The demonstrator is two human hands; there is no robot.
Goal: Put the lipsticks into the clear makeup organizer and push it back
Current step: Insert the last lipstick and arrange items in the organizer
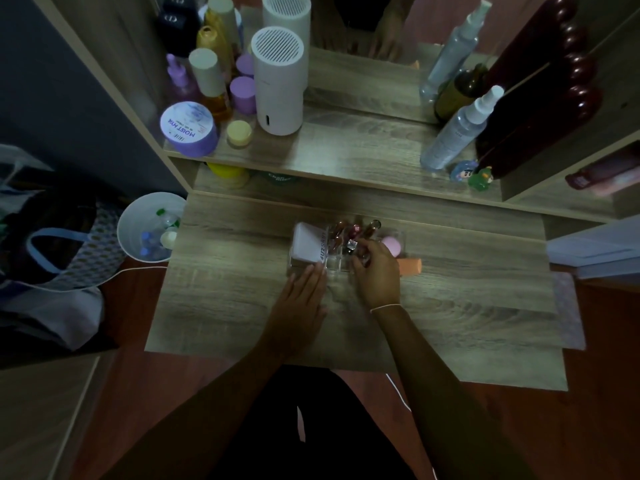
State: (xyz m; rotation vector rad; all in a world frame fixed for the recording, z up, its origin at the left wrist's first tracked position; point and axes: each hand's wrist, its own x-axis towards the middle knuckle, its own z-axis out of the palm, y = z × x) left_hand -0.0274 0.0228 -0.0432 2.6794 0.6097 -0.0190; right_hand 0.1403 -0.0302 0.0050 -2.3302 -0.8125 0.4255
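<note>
The clear makeup organizer (332,251) is sitting on the wooden tabletop (450,306), near the middle and well forward of the shelf unit behind it, so the push back is not yet done. Several lipsticks (355,232) are standing upright in its middle compartments, and a white box (308,245) is filling its left end. The left hand (301,296) is lying flat against the organizer's near left corner, its grip spread and steadying rather than holding. The right hand (375,271) is hovering over the right-hand compartments, its grip curled around what looks like a lipstick going in, though the dim light is making it hard to tell exactly what the fingers are pinching. The risk from here is tipping: the tubes are standing loose and tall, so a hand brushing them could be knocking one over. A pink sponge (391,244) and an orange one (410,266) are lying just beside the organizer's right end, and a careless push could be dragging them along.
</note>
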